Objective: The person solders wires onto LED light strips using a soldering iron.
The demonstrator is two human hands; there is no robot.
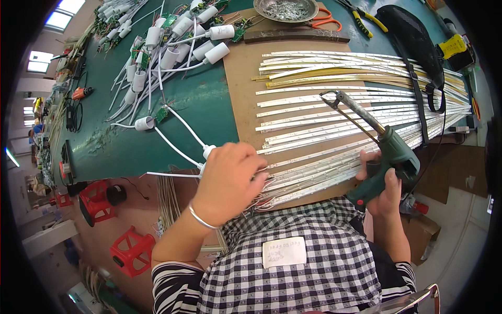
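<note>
My right hand (384, 196) is wrapped around the handle of a green soldering gun (396, 152). Its metal barrel points up and left over the LED strips, with a feed tube beside it at the tip. Over the near left ends of the strips, my left hand (232, 180) is closed, fingertips pinched by thin wires. Two white cables (180, 123) with thick white ends run behind this hand, which seems to grip them; its palm hides the exact hold. Long white LED strips (308, 131) lie side by side on a brown board (246, 104).
White lamp caps with cables and green circuit boards (172, 55) pile up at the back left. Behind the strips are a metal dish of scraps (286, 9), orange scissors (327, 21) and yellow-handled pliers (363, 23). A black strap (415, 99) crosses the strips. Red stools (133, 251) stand below left.
</note>
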